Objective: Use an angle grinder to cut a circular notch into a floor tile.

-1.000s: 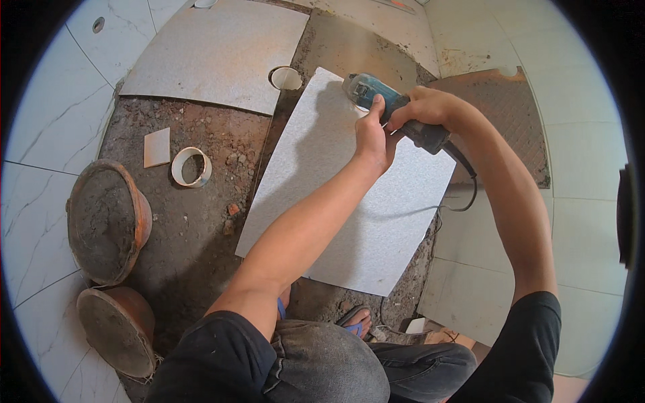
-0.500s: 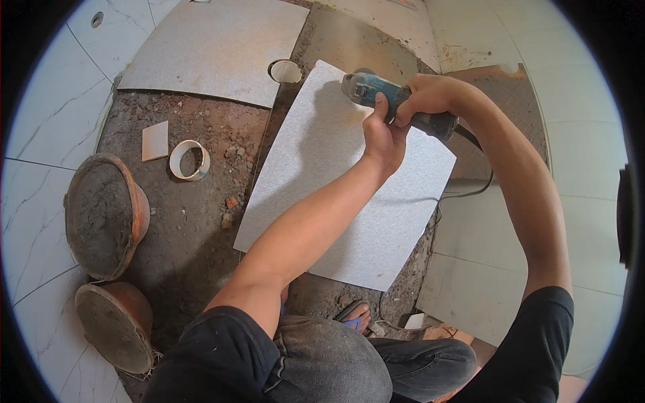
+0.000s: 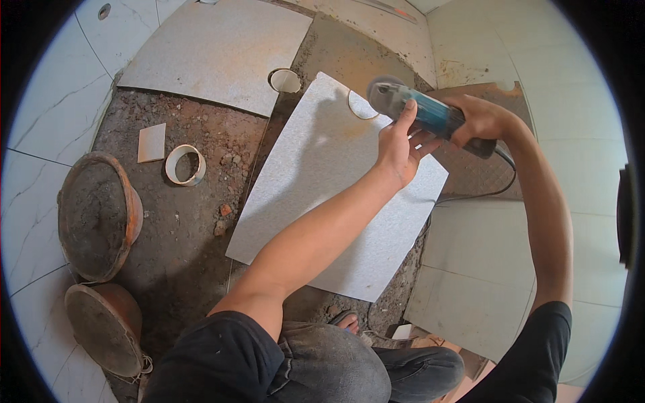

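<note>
My right hand (image 3: 480, 121) is wrapped round the rear body of a teal and black angle grinder (image 3: 430, 114). My left hand (image 3: 401, 144) supports its front part from below, the thumb laid up against the body. The grinder is raised above the far right edge of a speckled light-grey tile (image 3: 322, 195), its round disc pointing left and looking blurred. Just left of the disc, a curved cut (image 3: 359, 111) shows at the tile's far edge. Brownish dust lies on the tile beside it.
Two mortar-filled basins (image 3: 131, 208) (image 3: 121, 305) stand at the left. A pipe ring (image 3: 168, 164) and a small tile piece (image 3: 152, 143) lie on the rubble. Beyond are a laid floor tile (image 3: 215, 50) and a pipe opening (image 3: 285, 80). The grinder's cord (image 3: 484, 195) trails right.
Both hands have lifted the grinder and drawn it right, off the tile's far edge. The curved cut there has come into sight. My view has shifted slightly.
</note>
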A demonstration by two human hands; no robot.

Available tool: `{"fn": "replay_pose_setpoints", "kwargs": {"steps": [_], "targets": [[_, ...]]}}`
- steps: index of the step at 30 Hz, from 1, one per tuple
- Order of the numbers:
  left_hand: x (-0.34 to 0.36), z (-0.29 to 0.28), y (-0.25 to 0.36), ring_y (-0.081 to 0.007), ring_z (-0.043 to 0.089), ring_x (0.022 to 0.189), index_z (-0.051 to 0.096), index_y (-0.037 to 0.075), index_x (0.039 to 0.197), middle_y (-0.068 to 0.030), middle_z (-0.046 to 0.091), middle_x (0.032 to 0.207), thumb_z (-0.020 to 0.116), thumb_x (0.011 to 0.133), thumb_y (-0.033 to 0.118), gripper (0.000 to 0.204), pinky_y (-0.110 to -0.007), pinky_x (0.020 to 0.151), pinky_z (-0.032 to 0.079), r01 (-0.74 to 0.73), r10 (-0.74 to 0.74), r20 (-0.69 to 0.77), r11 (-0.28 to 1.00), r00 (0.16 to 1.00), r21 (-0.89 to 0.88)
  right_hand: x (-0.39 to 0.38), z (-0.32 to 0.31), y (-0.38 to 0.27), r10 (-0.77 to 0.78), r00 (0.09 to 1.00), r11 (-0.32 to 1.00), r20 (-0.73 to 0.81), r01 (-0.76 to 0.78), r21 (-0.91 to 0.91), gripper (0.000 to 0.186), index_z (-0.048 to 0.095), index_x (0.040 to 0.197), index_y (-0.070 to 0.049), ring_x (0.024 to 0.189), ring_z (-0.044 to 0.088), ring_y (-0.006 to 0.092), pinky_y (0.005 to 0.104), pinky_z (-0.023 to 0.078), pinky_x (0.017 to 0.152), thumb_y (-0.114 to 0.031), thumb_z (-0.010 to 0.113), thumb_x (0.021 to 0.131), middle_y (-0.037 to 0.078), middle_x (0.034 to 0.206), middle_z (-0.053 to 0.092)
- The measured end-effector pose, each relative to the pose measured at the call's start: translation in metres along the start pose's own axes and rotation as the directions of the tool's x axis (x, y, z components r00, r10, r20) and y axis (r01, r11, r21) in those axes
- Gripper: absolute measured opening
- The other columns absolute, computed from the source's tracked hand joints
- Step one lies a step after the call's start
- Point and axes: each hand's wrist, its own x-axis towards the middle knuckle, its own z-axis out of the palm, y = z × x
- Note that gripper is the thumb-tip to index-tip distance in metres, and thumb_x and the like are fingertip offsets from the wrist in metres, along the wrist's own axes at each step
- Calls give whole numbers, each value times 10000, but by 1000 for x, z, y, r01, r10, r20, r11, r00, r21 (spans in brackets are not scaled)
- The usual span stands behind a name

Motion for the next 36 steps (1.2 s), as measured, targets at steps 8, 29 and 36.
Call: {"fn": "replay_pose_setpoints", "kwargs": {"steps": [8, 29, 36], "targets": [[15, 19, -15, -284, 639, 1132, 512, -21, 1283, -156, 585, 1234, 731, 974, 347, 528, -502, 972, 591, -83, 56, -234, 991, 971, -108, 20, 4, 0, 104, 994, 956, -21, -106, -273, 529, 687, 999, 18, 803, 687, 319, 432, 535, 722, -216, 805, 540, 188, 857, 712], [28, 10, 3, -260, 677, 1033, 536, -67, 1250, -172, 608, 1215, 740, 976, 236, 457, -363, 850, 620, -252, 159, -349, 937, 924, -241, 71, -9, -33, 65, 993, 926, 102, -22, -377, 502, 684, 971, 15, 765, 681, 284, 407, 541, 733, -194, 854, 547, 139, 823, 707], [32, 3, 1, -253, 689, 976, 475, -78, 1253, -166, 606, 1170, 721, 987, 234, 478, -380, 788, 653, -232, 145, -324, 941, 935, -247, 74, -7, -32, 85, 990, 926, 116, -35, -375, 495, 680, 951, 16, 793, 682, 286, 404, 539, 732, -194, 839, 531, 146, 846, 699]]}}
